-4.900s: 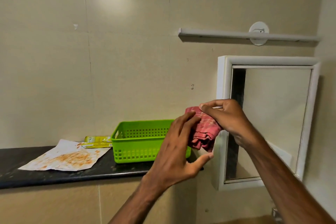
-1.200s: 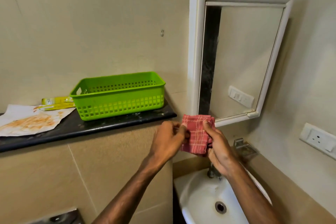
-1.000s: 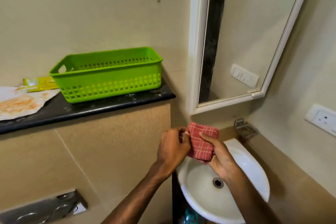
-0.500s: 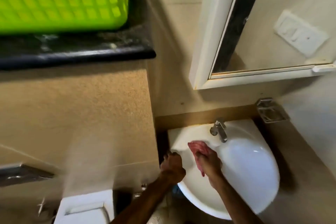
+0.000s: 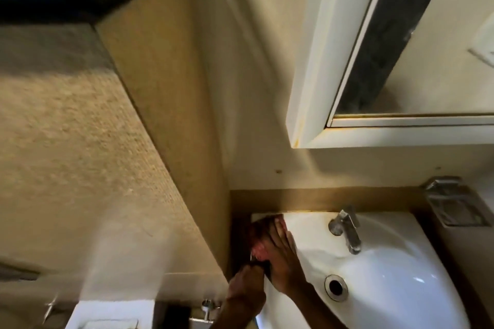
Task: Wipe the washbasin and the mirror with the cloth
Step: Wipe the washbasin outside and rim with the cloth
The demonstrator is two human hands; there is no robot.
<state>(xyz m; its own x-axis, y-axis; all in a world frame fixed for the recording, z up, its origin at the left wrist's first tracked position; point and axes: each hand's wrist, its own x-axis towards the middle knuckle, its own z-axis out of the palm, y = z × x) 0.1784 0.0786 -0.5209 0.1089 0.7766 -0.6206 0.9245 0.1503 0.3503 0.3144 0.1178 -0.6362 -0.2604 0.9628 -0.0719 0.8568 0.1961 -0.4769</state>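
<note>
At the washbasin's (image 5: 387,275) back-left rim, the right hand (image 5: 280,256) presses flat, fingers spread, on the red checked cloth (image 5: 260,238). The left hand (image 5: 247,288) curls closed around the rim's edge. Glossy curved ceramic could probably let the soft cloth slide off into the dark gap beside the speckled wall (image 5: 165,141).

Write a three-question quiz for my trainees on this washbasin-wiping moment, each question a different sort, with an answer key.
1. True or false: the red cloth is on the mirror.
2. Which hand presses the cloth flat: A left hand, B right hand?
3. Fill in: the cloth lies on the washbasin rim, to the ____ of the tap in the picture.

Key: 1 false; 2 B; 3 left.
</note>
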